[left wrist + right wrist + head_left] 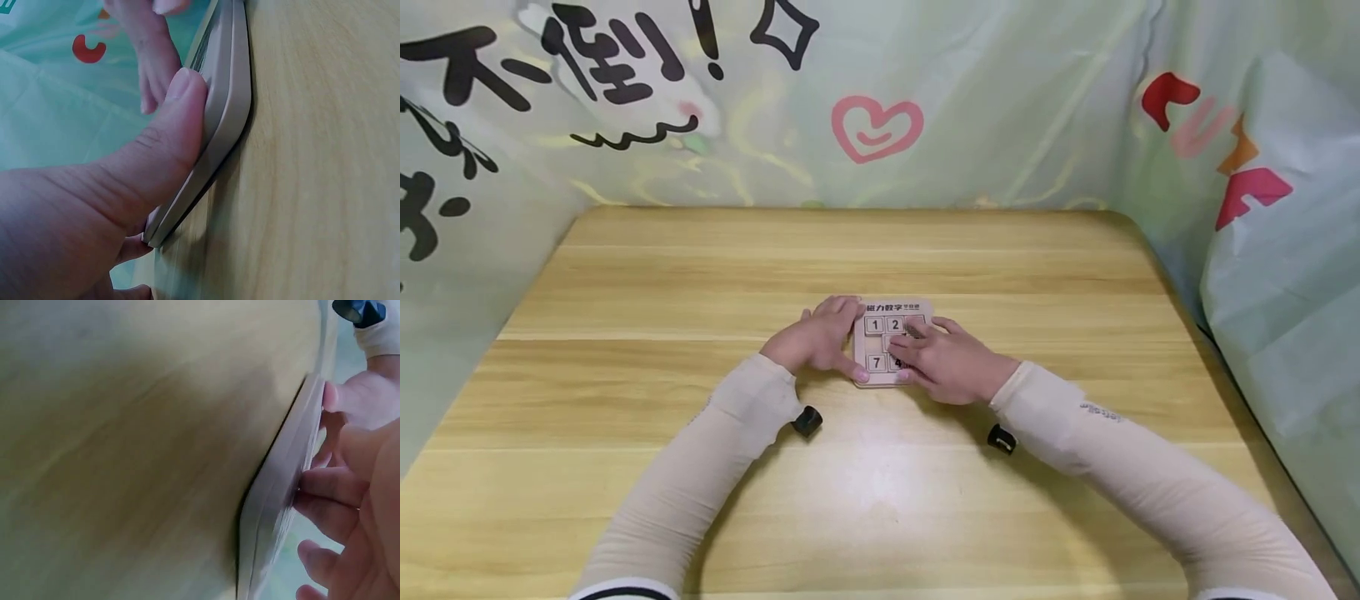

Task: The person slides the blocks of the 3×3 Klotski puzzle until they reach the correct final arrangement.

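A pale pink sliding number puzzle (874, 343) lies flat on the table, with dark Chinese lettering across its top. Tiles 1, 2, 7 and part of a 4 can be read; the right hand covers the others. At the left of the middle row is a gap between tiles. My left hand (822, 337) grips the puzzle's left side, thumb at the near corner and fingers at the far one. In the left wrist view the thumb (181, 119) presses on the frame. My right hand (951, 362) lies over the right side, its extended fingertips (309, 481) touching the tiles.
The wooden table (880, 500) stretches around the puzzle on every side. Behind it and along its sides hangs a pale green printed sheet (1000, 100). Small black devices sit at the left wrist (807, 422) and right wrist (1002, 438).
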A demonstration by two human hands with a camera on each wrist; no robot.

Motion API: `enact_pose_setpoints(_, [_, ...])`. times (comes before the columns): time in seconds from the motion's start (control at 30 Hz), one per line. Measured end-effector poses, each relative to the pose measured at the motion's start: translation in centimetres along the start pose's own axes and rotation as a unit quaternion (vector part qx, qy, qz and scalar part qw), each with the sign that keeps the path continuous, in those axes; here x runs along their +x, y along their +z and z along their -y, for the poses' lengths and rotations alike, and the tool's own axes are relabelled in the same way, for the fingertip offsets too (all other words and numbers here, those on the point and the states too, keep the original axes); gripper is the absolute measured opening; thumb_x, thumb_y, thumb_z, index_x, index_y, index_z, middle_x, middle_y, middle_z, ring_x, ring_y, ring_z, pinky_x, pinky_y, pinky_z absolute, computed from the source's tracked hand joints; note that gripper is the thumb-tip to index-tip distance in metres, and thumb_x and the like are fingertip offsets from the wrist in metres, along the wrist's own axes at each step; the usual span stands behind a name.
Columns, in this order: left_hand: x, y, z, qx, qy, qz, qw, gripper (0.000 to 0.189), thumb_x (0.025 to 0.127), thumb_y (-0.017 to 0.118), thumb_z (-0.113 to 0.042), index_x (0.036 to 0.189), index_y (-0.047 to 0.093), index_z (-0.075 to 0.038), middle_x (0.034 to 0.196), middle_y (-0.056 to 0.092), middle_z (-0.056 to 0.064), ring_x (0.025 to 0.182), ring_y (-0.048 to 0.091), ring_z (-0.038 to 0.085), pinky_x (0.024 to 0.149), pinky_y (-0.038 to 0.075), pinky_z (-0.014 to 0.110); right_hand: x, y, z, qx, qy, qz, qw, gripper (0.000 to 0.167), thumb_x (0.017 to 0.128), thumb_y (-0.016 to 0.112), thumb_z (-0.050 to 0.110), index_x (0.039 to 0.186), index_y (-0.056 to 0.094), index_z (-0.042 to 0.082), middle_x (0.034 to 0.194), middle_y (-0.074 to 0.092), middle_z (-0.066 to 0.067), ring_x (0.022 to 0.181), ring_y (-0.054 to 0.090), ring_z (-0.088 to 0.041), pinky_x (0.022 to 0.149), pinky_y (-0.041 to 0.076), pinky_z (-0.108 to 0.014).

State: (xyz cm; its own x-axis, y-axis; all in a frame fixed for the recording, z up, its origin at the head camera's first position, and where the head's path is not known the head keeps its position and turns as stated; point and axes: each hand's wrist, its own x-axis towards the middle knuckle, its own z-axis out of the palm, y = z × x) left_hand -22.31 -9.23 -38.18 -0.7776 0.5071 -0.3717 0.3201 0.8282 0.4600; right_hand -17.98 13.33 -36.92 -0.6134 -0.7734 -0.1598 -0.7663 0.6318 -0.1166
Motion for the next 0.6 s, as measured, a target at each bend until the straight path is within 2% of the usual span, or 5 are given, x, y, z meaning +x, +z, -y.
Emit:
enact_pose_setpoints(0.2, [0.2, 0.4, 0.0, 0.005, -0.003, 0.002, 1.0, 0.114, 0.067, 0.082, -0.054, 0.152, 0.021, -0.007, 0.16, 0.012, 0.014, 0.147, 0.006, 0.031, 0.113, 0.007, 0.063, 0.8, 0.0, 0.6, 0.007, -0.016, 0.031, 0.9994, 0.053, 0.103, 0.041, 0.039, 0.147, 0.042, 0.009, 0.15, 0.039, -0.007, 0.143, 0.022, -0.035, 0.113, 0.02, -0.058])
enact_pose_setpoints(0.4, [0.2, 0.3, 0.0, 0.005, 0.002, -0.005, 1.0, 0.116, 0.066, 0.082, -0.054, 0.152, 0.021, -0.007, 0.16, 0.013, 0.014, 0.146, 0.007, 0.031, 0.113, 0.007, 0.063, -0.8, -0.9, 0.8, -0.007, -0.02, 0.024, 0.9995, 0.044, 0.102, 0.047, 0.036, 0.135, 0.059, 0.01, 0.14, 0.053, -0.005, 0.139, 0.033, -0.034, 0.112, 0.023, -0.059])
enact_pose_setpoints(0.5, [0.1, 0.2, 0.0, 0.006, 0.001, -0.006, 1.0, 0.116, 0.066, 0.083, -0.053, 0.152, 0.021, -0.007, 0.159, 0.014, 0.015, 0.146, 0.008, 0.032, 0.113, 0.007, 0.064, -1.0, -0.7, 0.4, -0.015, -0.021, 0.017, 0.9995, 0.043, 0.102, 0.047, 0.036, 0.135, 0.059, 0.01, 0.14, 0.053, -0.004, 0.138, 0.034, -0.034, 0.111, 0.025, -0.06])
enact_pose_setpoints(0.6, [0.1, 0.2, 0.0, 0.004, 0.001, -0.003, 1.0, 0.115, 0.066, 0.083, -0.053, 0.152, 0.021, -0.007, 0.159, 0.014, 0.015, 0.146, 0.008, 0.032, 0.113, 0.007, 0.064, -0.6, -0.2, -0.1, -0.03, -0.002, 0.005, 0.9995, 0.046, 0.102, 0.047, 0.036, 0.139, 0.055, 0.011, 0.143, 0.049, -0.003, 0.14, 0.031, -0.034, 0.11, 0.026, -0.06])
